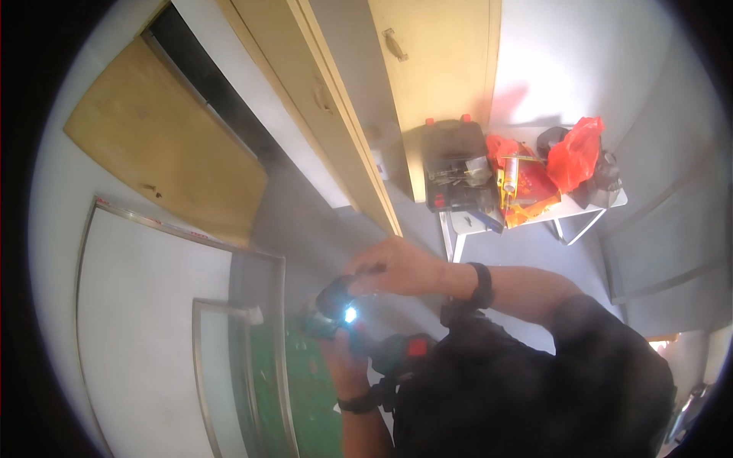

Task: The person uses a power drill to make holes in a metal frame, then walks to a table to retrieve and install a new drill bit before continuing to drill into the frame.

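Note:
My left hand [343, 353], low in the head view, is closed round the grip of a dark cordless drill [324, 324]. A bright white light on the drill glares and washes out detail around it. The battery [405, 353], dark with a red patch, points toward my black shirt. From above, my right hand [397, 267] is closed at the dark front end of the drill, by the chuck. A small dark piece shows at its fingers, too blurred to name. Both wrists wear dark bands.
On a white folding table [546, 217] lie an open black tool case [454, 164], a red bag [578, 156] and a spray can [511, 175]. Yellow doors [168, 141] stand at the back. Framed panels [153, 328] lean at left, by a green surface [317, 397].

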The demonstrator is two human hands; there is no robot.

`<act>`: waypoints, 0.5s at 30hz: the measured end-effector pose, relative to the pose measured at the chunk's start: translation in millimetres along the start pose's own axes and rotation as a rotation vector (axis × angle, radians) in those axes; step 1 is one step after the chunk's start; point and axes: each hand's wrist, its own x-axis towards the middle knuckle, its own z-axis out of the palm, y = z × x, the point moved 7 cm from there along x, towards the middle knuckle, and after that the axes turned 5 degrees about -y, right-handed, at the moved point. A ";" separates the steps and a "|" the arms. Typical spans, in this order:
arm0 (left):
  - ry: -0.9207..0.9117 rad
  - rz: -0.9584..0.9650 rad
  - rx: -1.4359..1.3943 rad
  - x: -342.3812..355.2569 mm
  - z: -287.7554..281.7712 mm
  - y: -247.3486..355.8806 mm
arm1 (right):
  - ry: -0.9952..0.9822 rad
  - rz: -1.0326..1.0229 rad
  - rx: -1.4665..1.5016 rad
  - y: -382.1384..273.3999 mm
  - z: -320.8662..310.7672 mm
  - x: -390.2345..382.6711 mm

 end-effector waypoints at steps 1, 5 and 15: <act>0.003 0.014 -0.008 1.8 1.5 2.5 | -0.001 -0.009 -0.010 -1.5 1.5 0.6; -0.204 -0.091 -0.119 8.4 11.8 3.3 | 0.147 -0.178 -0.186 -7.9 -1.9 3.3; -0.158 0.014 -0.060 16.3 41.1 16.6 | 0.239 -0.018 -0.220 10.1 4.9 20.4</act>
